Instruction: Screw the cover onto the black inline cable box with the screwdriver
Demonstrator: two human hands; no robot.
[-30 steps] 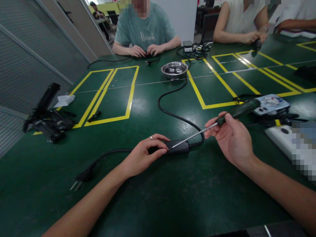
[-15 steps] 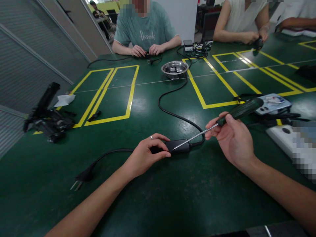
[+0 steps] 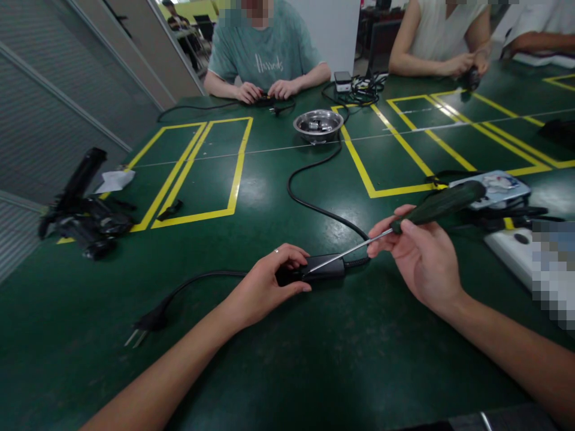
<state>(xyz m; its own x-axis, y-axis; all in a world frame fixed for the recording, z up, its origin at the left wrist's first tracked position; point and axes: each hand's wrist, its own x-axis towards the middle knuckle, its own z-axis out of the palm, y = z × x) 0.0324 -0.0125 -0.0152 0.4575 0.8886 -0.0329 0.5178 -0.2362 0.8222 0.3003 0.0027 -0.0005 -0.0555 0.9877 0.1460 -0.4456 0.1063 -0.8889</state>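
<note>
A small black power adapter lies on the green table with a cord leaving each end. My left hand curls round its left end, fingers at the far side and thumb at the near side. My right hand grips a screwdriver by its dark green handle, near the shaft. The screwdriver's metal shaft slants down left across the adapter, its tip close to my left thumb. On the left, the cord ends in a black two-pin plug. The adapter's far-left end is partly hidden by my fingers.
A metal bowl with small parts stands further back. Black plastic parts are piled at the left. A phone and a white box-like object lie at the right. Co-workers sit across the table, which bears yellow tape outlines.
The screwdriver has shifted slightly left, its tip now nearer the adapter's left end. My left fingers have curled a little and spread from the thumb.
</note>
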